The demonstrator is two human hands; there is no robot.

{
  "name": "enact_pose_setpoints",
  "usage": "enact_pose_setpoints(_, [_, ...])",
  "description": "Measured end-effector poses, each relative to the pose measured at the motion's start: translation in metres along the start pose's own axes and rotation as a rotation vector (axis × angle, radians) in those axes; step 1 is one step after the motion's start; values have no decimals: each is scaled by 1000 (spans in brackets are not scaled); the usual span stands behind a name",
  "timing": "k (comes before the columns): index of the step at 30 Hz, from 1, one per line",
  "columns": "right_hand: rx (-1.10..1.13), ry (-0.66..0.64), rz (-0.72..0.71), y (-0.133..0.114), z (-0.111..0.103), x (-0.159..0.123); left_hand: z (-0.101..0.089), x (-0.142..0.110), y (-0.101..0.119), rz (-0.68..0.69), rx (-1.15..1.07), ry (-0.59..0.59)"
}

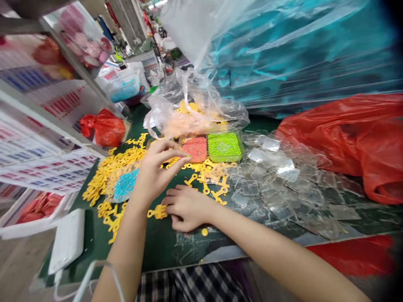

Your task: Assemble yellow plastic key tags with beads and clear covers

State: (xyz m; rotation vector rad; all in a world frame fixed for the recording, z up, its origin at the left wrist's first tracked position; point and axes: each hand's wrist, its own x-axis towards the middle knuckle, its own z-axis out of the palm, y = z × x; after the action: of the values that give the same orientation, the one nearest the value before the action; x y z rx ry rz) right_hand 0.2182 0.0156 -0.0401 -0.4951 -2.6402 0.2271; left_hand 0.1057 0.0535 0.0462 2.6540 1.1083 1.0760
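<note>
My left hand (pixel 154 170) is raised over the table, with thumb and forefinger pinched on a tiny green bead (pixel 188 156). Below it, my right hand (pixel 192 207) lies low with curled fingers on a yellow plastic piece (pixel 159 212) flat on the tabletop; the fingers hide part of it. Ahead stand a tray of pink beads (pixel 195 149) and a tray of bright green beads (pixel 224 146). Blue beads (pixel 126 184) lie in a clear tray left of my left forearm. Loose yellow plastic pieces (pixel 115 170) are heaped around that tray, and more lie before the pink one.
Clear flat plastic pieces (pixel 283 180) spread across the right, beside a red plastic bag (pixel 340 138). Behind the trays sits a clear bag (pixel 195 113) of yellow and orange parts. A white power bank (pixel 66 239) with a cable lies at the left edge, near shelving.
</note>
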Motion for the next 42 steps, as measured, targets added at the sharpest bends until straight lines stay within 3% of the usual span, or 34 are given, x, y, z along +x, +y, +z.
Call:
enact_pose_setpoints(3, [32,-1,15,-1,-3,0,-19,-60,-11,-202,-15,9])
enact_pose_setpoints(7, [64,-43,21,-7,-1,1,-19,-129,-26,-387,-53,-73])
enact_pose_setpoints(12, [69,-83,43,-15,8,1,-10,-171,-29,-460,-65,-176])
enact_pose_setpoints(26, [23,-46,31,-14,21,-1,-5,-182,-28,-377,37,-160])
enact_pose_setpoints(32, [21,-53,23,-14,21,-1,-5,-183,-29,-397,2,-158])
enact_pose_setpoints(38, [21,-23,11,-14,22,-2,-7,-183,-30,-463,-13,-40])
enact_pose_setpoints(42, [22,-32,10,-13,22,-2,-7,-182,-29,-474,-38,-94])
